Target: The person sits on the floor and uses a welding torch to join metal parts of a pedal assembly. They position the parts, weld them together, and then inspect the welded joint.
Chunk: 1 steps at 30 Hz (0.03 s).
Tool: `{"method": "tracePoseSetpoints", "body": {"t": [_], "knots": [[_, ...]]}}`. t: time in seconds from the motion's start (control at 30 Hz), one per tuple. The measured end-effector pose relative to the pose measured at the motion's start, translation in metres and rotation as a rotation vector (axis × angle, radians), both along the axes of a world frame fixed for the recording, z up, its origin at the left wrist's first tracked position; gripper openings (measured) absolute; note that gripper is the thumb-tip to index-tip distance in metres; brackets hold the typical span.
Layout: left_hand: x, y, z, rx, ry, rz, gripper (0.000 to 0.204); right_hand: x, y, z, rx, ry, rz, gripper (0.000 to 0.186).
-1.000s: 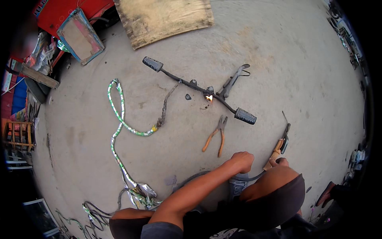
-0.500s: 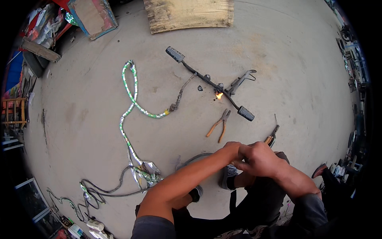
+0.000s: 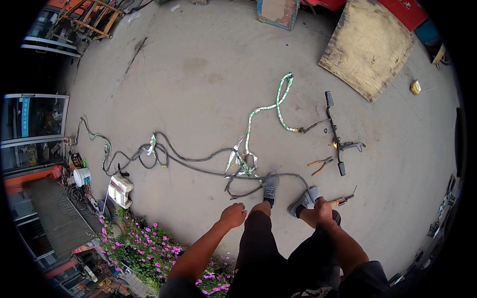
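Note:
My right hand (image 3: pixel 325 210) is closed around the handle of a welding electrode holder (image 3: pixel 339 201), whose thin rod points up and to the right. A dark cable reaches that hand from the left. Beside my left knee, my left hand (image 3: pixel 233 216) is curled into a fist; whatever it may hold is hidden. Ahead on the ground lies a dark motorcycle footrest bar (image 3: pixel 334 124) with a rubber peg at each end and a side stand (image 3: pixel 352 145) attached. A small flame (image 3: pixel 335 145) burns at their joint. Orange-handled pliers (image 3: pixel 320 165) lie open nearby, touched by neither hand.
A silver-and-green wrapped cable (image 3: pixel 250 121) loops toward the bar, and black cables (image 3: pixel 194 159) trail left across the concrete. A worn wooden board (image 3: pixel 368 49) lies at the upper right. Pink flowers (image 3: pixel 144 243) grow at lower left, near a pale block (image 3: pixel 119 190) and white bucket (image 3: pixel 82 177).
My left hand has come away from my right and moved left. The view has swung left and sits higher, with my legs straighter. My right hand still grips the electrode holder.

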State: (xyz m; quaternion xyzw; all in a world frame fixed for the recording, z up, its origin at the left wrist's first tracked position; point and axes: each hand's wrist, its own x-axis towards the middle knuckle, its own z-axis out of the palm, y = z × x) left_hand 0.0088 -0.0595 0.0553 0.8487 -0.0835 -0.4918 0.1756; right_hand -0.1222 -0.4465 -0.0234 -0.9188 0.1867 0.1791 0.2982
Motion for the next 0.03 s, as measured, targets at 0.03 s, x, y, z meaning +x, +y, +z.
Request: {"method": "tracePoseSetpoints", "body": {"t": [0.03], "knots": [[-0.0301, 0.0320, 0.0225, 0.029, 0.049, 0.085, 0.030, -0.0101, 0.0105, 0.0218, 0.054, 0.026, -0.064, 0.013]]}}
